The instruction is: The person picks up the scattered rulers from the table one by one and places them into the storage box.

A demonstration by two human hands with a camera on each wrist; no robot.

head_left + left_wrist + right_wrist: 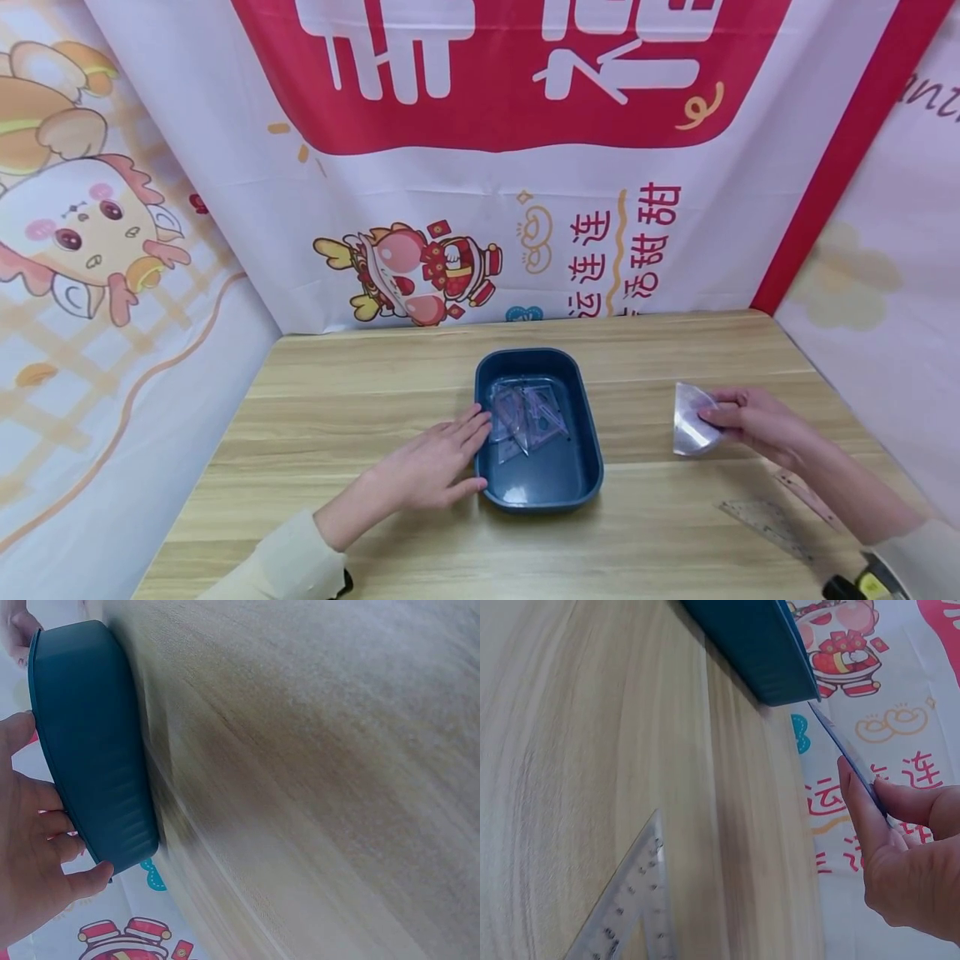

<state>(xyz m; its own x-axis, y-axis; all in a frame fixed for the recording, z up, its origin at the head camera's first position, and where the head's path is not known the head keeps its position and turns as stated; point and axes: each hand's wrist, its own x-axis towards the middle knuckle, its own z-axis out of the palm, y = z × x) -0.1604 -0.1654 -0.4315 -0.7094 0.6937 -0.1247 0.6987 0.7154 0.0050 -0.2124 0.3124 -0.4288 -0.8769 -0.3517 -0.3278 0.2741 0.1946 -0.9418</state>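
Observation:
A dark blue rectangular tray (540, 493) stands on the table with several clear, purplish set squares (557, 417) lying in it. My left hand (431, 467) rests against the tray's left rim, its fingers extended along the edge. Seen from the left wrist, the fingertips and thumb touch the rim of the tray (94, 742). To the right of the tray, raised off the table, a clear half-round protractor (692, 421) is pinched between the thumb and fingers of my right hand (768, 429). The right wrist view shows the protractor (851, 761) nearly edge-on.
A clear set square (765, 525) lies on the table near my right forearm, and another clear ruler-like piece (808, 498) is partly covered by that arm. Printed cloth (480, 192) hangs behind the wooden table (360, 375) and along both sides.

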